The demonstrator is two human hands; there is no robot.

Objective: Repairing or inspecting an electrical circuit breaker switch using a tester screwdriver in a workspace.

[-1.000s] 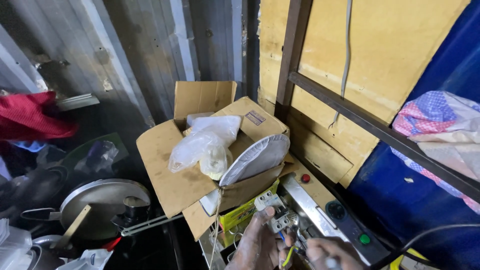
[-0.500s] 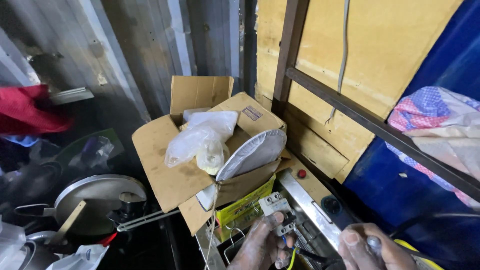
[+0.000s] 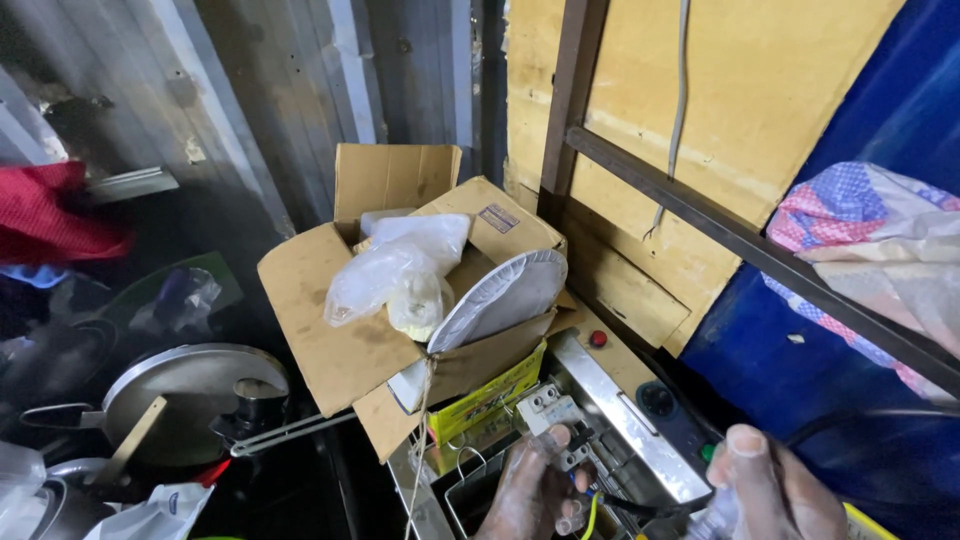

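My left hand [image 3: 535, 488] reaches in at the bottom centre, its fingers closed on a small grey electrical switch block [image 3: 553, 417] with wires beneath it. My right hand [image 3: 775, 487] is at the bottom right, curled around a small clear object that is mostly cut off by the frame edge. Both hands hover over a metal appliance [image 3: 625, 410] with a red button, a black knob and a green light. A black cable [image 3: 860, 415] runs off to the right of it.
An open cardboard box [image 3: 330, 330] holds plastic bags [image 3: 400, 270] and a round grey plate [image 3: 500, 298]. Left of it lie a pot lid [image 3: 185, 385] and pans. Corrugated metal wall behind, plywood wall with a dark beam [image 3: 740, 240] right, patterned cloth [image 3: 880, 240] far right.
The view has shifted slightly. My right hand has moved right and up, away from the switch block. My left hand stays on the block.
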